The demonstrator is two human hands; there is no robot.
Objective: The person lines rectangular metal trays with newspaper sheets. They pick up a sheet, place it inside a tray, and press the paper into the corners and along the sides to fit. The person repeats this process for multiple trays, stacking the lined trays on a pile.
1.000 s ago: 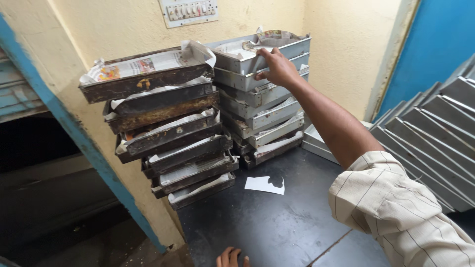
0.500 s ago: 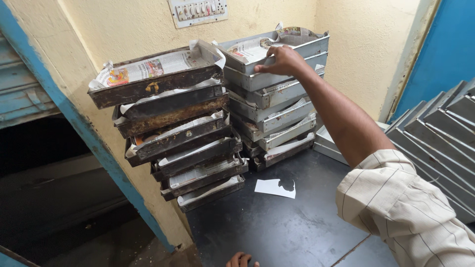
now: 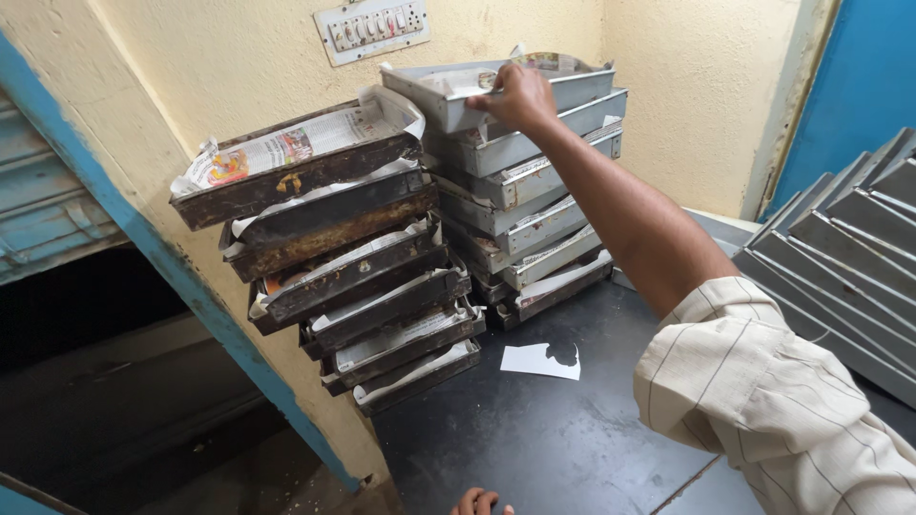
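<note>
Two stacks of metal trays are standing on a dark counter (image 3: 572, 448) against a yellow wall. The right hand (image 3: 520, 95) is reaching up to the top tray (image 3: 582, 88) of the right stack (image 3: 525, 210), fingers curled together over that tray's near rim and gripping it; the fingertips are hiding inside the tray. This top tray is sitting askew on the grey trays below it, lined with paper, close under a white switch panel (image 3: 372, 29) on the wall. The arm is stretching out from a striped sleeve (image 3: 773, 401) at the lower right.

The left stack (image 3: 334, 257) is leaning, its trays darker and rustier, each lined with newspaper; the two stacks are standing just beside each other. A torn paper scrap (image 3: 542, 360) is lying on the counter in front of them. More grey trays (image 3: 849, 248) are leaning in a row at the right edge, beneath a blue door (image 3: 868, 76).

The left hand (image 3: 480, 502) is showing only as a few fingertips at the bottom edge, lying close together near the counter's front; whether they are touching anything I cannot tell.
</note>
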